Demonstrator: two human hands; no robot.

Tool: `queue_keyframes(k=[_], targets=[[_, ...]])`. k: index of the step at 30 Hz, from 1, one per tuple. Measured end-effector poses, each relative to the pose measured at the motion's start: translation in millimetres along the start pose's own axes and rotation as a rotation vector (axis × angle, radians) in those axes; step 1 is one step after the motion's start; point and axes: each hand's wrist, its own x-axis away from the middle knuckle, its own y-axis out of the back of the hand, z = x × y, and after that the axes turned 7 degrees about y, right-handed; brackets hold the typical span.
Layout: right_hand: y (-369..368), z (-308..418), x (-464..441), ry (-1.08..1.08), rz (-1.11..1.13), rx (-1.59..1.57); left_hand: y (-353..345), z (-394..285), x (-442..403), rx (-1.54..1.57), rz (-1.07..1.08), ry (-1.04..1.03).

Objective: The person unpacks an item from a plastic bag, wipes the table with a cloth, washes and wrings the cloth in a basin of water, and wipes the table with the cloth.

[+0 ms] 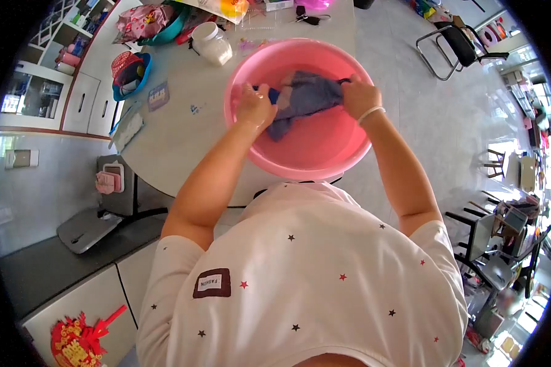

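A wet-looking blue-grey cloth [315,96] is stretched between my two hands inside a large pink basin [312,170]. My left hand [256,106] is closed on the cloth's left end, where a darker blue part shows. At the other end, my right hand [360,98], with a white band on its wrist, grips a bunched corner near the basin's right rim. The cloth's lower left part hangs toward the water in the basin. Whether it is a garment or a rag I cannot tell.
The basin stands at the edge of a pale table [183,140]. On it are a white jar [212,44], a blue basket [132,76] and a teal bowl [165,27] with pink fabric. A black chair [462,46] stands on the floor to the right.
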Motion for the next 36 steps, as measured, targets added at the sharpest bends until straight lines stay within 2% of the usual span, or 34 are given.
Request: queue_keyframes(k=[1, 3, 6, 9, 12, 14, 15, 16, 18, 19, 21, 22, 23, 24, 26, 27, 28, 29, 31, 32, 33, 35, 36], targets=[[-6, 7, -2, 0.078, 0.001, 0.099, -1, -7, -1, -0.039, 0.057, -0.034], [-13, 27, -6, 0.176, -0.047, 0.003, -28, -8, -15, -0.069, 0.230, -0.113], [-48, 48, -29, 0.341, -0.082, -0.208, -77, -10, -29, -0.148, 0.394, 0.043], [-75, 58, -35, 0.185, 0.106, -0.378, -81, -8, -30, -0.189, 0.524, 0.046], [-78, 53, -45, 0.099, 0.504, -0.542, -77, -1, -30, -0.202, 0.615, 0.015], [-76, 52, -48, 0.176, 0.493, -0.475, -64, -2, -29, -0.237, 0.704, 0.003], [-70, 54, -48, 0.197, 0.398, -0.428, -58, -5, -27, -0.252, 0.748, -0.004], [-65, 57, -48, 0.214, 0.304, -0.377, -58, -6, -24, -0.249, 0.579, 0.005], [-61, 74, -41, 0.209, -0.058, -0.253, -60, -8, -19, -0.242, 0.246, 0.022], [-73, 74, -45, 0.380, -0.387, -0.342, -59, -7, -22, -0.196, 0.250, 0.035], [-78, 74, -46, 0.306, -0.052, -0.323, -59, -3, -29, -0.104, 0.267, 0.064], [-75, 73, -47, 0.269, 0.106, -0.307, -63, 0, -31, -0.121, 0.384, 0.094], [-77, 69, -43, 0.147, 0.126, -0.375, -67, 4, -35, -0.138, 0.496, 0.124], [-73, 63, -42, 0.143, 0.126, -0.342, -66, 4, -34, -0.155, 0.611, 0.156], [-66, 51, -38, 0.136, 0.133, -0.281, -65, 5, -30, -0.195, 0.628, 0.091], [-71, 40, -54, 0.111, 0.277, -0.244, -65, 6, -30, -0.191, 0.626, 0.070], [-39, 37, -43, 0.051, 0.086, -0.312, -63, 7, -29, -0.186, 0.627, 0.049], [-57, 24, -56, -0.020, -0.043, -0.350, -62, 9, -28, -0.082, 0.494, 0.011], [-1, 5, -44, 0.059, -0.250, -0.421, -43, 12, -29, 0.118, 0.226, -0.066], [25, 0, -36, 0.036, -0.349, -0.471, -16, 6, -27, 0.246, 0.232, -0.084], [50, -5, -29, 0.013, -0.450, -0.519, 5, 3, -28, 0.215, 0.196, -0.091], [84, -17, -20, 0.011, -0.591, -0.482, 51, -8, -23, 0.424, 0.075, -0.196], [100, -17, -13, -0.022, -0.689, -0.458, 63, -13, -26, 0.686, 0.068, -0.179]])
